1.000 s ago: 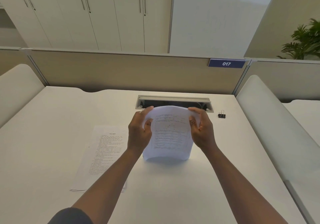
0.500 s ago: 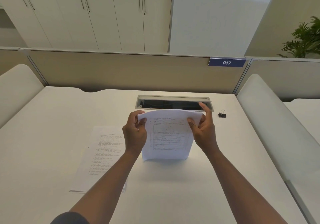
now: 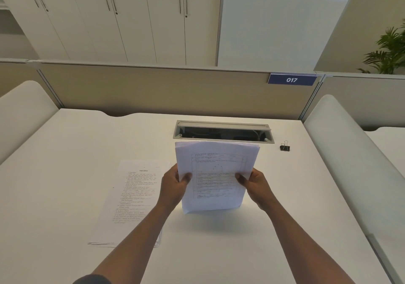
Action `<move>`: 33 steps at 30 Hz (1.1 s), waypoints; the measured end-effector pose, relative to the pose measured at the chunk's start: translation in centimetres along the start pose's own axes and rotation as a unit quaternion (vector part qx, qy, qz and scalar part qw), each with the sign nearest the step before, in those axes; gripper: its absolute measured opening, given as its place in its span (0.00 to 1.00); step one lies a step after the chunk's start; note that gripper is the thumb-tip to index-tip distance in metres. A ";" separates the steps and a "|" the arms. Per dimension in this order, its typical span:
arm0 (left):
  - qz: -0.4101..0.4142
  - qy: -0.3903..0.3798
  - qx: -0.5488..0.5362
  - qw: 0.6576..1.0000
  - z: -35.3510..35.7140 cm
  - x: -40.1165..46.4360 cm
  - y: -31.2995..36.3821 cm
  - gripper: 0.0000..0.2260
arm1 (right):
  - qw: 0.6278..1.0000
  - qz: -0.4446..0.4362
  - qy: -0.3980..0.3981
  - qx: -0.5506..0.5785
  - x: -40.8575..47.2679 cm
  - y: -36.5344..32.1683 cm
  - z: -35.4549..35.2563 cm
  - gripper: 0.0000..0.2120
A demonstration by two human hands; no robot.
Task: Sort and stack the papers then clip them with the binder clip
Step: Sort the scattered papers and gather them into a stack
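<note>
Left hand [image 3: 175, 185] and right hand [image 3: 255, 185] grip the paper stack [image 3: 215, 174] upright – print illegible; fingers behind hidden.

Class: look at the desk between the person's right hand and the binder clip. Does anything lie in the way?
Nothing visible does. Bare desk separates the right hand from the binder clip. That hand grips the held papers, so it isn't free.

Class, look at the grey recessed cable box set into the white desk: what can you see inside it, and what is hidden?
Inside the grey recessed cable box a dark cavity shows, with a few pale cables. Its near edge is partly covered by the upright sheaf of printed white papers.
</note>
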State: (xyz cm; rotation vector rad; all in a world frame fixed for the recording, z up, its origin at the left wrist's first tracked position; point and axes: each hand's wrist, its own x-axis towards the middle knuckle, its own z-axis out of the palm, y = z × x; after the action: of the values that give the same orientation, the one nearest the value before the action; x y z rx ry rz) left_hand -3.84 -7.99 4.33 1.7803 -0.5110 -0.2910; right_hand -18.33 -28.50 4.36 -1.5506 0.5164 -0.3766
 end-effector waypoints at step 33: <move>-0.245 0.116 0.220 0.937 -13.7 3.8 -10.5 0.19 | 0.956 0.184 -0.054 -0.224 4.8 3.6 19.9 0.09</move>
State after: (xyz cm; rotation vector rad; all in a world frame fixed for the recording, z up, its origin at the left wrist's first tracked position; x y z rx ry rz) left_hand 7.63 3.95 -1.83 2.3377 0.0590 -0.3188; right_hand -3.94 -14.28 -0.63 -1.8487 0.8270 0.1242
